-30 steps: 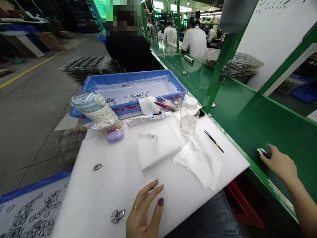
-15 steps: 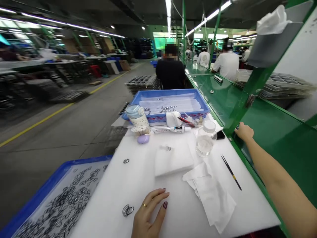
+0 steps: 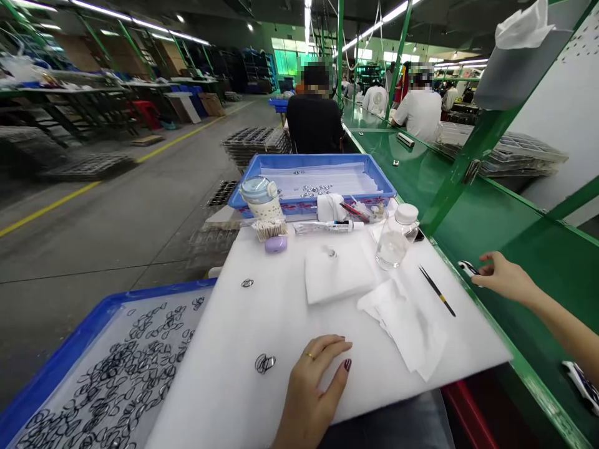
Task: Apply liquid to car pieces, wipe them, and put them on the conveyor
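My left hand (image 3: 316,386) rests on the white foam sheet (image 3: 224,349) with its fingers stretched out and holding nothing. Left of it lies a small bunch of thin black rings (image 3: 264,363), and farther up a smaller bunch of rings (image 3: 247,283). Over the green conveyor belt (image 3: 528,243), my right hand (image 3: 508,279) has its thumb and bent fingers at the end of a small, rounded white-and-black piece (image 3: 468,269). A similar white-and-black piece (image 3: 580,383) shows beside my right forearm. Black tweezers (image 3: 437,291) lie near the sheet's right edge.
Crumpled white tissue (image 3: 409,330), a folded white pad (image 3: 339,274) and a clear bottle (image 3: 395,240) stand on the sheet. A blue tray (image 3: 107,305) of black rings is at left; another blue tray (image 3: 313,161) is behind. A green post (image 3: 458,168) rises near the belt.
My right hand has come back from beside the green post, with the white-and-black piece now visible at its fingertips. My left hand stays on the foam; the view has shifted.
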Demonstrator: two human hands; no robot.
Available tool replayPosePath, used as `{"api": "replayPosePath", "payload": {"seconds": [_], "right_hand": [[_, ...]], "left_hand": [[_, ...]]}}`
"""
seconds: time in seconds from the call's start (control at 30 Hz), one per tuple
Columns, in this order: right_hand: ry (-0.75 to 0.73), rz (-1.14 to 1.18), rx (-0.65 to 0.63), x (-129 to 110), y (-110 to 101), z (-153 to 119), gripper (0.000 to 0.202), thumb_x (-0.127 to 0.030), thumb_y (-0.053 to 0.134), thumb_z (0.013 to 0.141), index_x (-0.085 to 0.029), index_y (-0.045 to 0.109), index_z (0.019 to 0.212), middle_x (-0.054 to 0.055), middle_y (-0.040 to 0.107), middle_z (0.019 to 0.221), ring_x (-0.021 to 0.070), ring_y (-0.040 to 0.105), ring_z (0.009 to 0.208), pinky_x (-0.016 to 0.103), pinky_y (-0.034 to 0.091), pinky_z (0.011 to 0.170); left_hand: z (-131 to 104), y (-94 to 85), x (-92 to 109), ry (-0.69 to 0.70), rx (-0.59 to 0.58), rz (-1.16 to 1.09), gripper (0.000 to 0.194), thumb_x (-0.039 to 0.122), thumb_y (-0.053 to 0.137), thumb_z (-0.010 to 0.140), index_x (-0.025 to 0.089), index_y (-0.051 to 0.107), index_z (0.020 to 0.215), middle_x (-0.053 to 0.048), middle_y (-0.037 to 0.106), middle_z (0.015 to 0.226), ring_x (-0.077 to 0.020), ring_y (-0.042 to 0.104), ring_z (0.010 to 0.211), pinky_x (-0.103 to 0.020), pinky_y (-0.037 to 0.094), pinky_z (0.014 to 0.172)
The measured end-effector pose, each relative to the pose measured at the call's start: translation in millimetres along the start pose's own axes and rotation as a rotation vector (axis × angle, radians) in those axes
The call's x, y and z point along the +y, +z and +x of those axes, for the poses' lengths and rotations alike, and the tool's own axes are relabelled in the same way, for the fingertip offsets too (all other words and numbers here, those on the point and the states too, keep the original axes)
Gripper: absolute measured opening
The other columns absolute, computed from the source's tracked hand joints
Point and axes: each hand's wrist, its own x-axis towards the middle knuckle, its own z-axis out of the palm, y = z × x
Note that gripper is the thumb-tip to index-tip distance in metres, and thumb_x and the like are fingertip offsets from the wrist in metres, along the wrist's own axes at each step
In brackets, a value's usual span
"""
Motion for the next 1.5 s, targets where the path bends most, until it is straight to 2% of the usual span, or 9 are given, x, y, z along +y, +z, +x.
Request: {"api": "replayPosePath", "payload": {"seconds": [0.2, 0.33, 0.5, 0.67, 0.8, 0.93, 1.1, 1.27, 1.5], "right_hand": [[-0.954, 0.107, -0.257, -148.1, 56.6, -83.1, 0.05, -0.017, 0.066, 0.071, -0.019, 0.051, 0.119, 0.009, 0.069, 0.102, 0.0248, 0.065, 0.093, 0.037, 0.051, 0.081], [-1.33, 0.134, -0.157, -209.3, 88.3, -100.6, 0.035, -0.005, 0.053, 0.079, -0.02, 0.058, 0.11, 0.006, 0.07, 0.09, 0.0228, 0.066, 0.084, 0.037, 0.052, 0.077], [-0.863, 0.496, 0.08, -242.3, 85.8, -60.9, 0.031, -0.028, 0.059, 0.087, -0.023, 0.05, 0.117, 0.011, 0.068, 0.113, 0.0261, 0.068, 0.097, 0.041, 0.054, 0.081], [-0.779, 0.237, -0.22, -276.1, 82.9, -19.6, 0.022, -0.034, 0.05, 0.095, -0.018, 0.058, 0.107, 0.012, 0.071, 0.097, 0.0325, 0.067, 0.092, 0.048, 0.05, 0.083], [-0.805, 0.402, -0.406, -273.2, 75.2, -7.8, 0.032, -0.046, 0.044, 0.099, -0.02, 0.061, 0.09, 0.007, 0.07, 0.087, 0.0284, 0.066, 0.091, 0.045, 0.051, 0.084], [-0.882, 0.944, -0.525, -250.6, 67.3, -49.0, 0.024, -0.046, 0.056, 0.094, -0.023, 0.065, 0.097, 0.004, 0.067, 0.106, 0.0227, 0.062, 0.106, 0.039, 0.048, 0.096], [-0.595, 1.438, -0.477, -227.8, 58.6, -118.0, 0.006, -0.037, 0.067, 0.086, -0.031, 0.066, 0.085, -0.001, 0.051, 0.077, 0.0162, 0.047, 0.065, 0.034, 0.047, 0.071], [-0.563, 1.33, -0.523, -208.1, 75.0, -130.5, 0.041, -0.063, 0.052, 0.089, -0.029, 0.051, 0.066, -0.002, 0.022, 0.055, 0.017, 0.03, 0.049, 0.033, 0.038, 0.053], [-0.461, 1.176, -0.396, -180.3, 104.2, -143.6, 0.038, -0.064, 0.059, 0.083, -0.03, 0.052, 0.067, -0.001, 0.028, 0.056, 0.0176, 0.036, 0.052, 0.034, 0.041, 0.053]], "left_hand": [[-5.6, 4.3, -1.8, -0.015, -0.017, 0.099, 0.057, 0.014, 0.049, 0.089, 0.025, 0.047, 0.145, -0.009, 0.051, 0.147, -0.0273, 0.053, 0.133, -0.047, 0.049, 0.108], [-25.4, 3.6, 0.8, -0.034, -0.007, 0.087, 0.07, 0.008, 0.05, 0.084, 0.026, 0.038, 0.151, -0.01, 0.05, 0.148, -0.0276, 0.05, 0.136, -0.045, 0.048, 0.109], [-35.2, 3.3, 15.9, -0.084, -0.053, 0.072, 0.071, 0.009, 0.058, 0.081, 0.025, 0.044, 0.148, -0.012, 0.053, 0.145, -0.0284, 0.057, 0.128, -0.044, 0.05, 0.107], [-14.1, -8.7, 16.4, -0.024, -0.281, 0.08, 0.06, 0.01, 0.064, 0.079, 0.03, 0.059, 0.136, -0.007, 0.052, 0.147, -0.0273, 0.059, 0.123, -0.045, 0.052, 0.105], [1.6, -6.7, 15.0, 0.055, -0.239, 0.11, 0.054, 0.015, 0.072, 0.074, 0.025, 0.064, 0.126, -0.009, 0.062, 0.133, -0.0287, 0.057, 0.122, -0.048, 0.05, 0.104], [5.2, 8.2, 22.2, 0.038, -0.057, 0.104, 0.046, 0.021, 0.076, 0.068, 0.02, 0.066, 0.113, -0.01, 0.069, 0.115, -0.0287, 0.062, 0.11, -0.047, 0.052, 0.098], [6.2, 15.7, 19.1, 0.018, 0.069, 0.056, 0.038, 0.025, 0.076, 0.068, 0.021, 0.068, 0.106, -0.005, 0.071, 0.109, -0.0255, 0.062, 0.106, -0.042, 0.052, 0.095], [5.8, 12.1, 16.9, -0.021, 0.073, 0.031, 0.036, 0.024, 0.074, 0.068, 0.021, 0.071, 0.104, -0.004, 0.072, 0.109, -0.0233, 0.064, 0.105, -0.039, 0.052, 0.095], [7.5, 12.7, 18.2, -0.036, 0.091, 0.027, 0.031, 0.027, 0.074, 0.07, 0.024, 0.072, 0.101, -0.003, 0.073, 0.106, -0.0236, 0.064, 0.102, -0.039, 0.053, 0.092]]}}
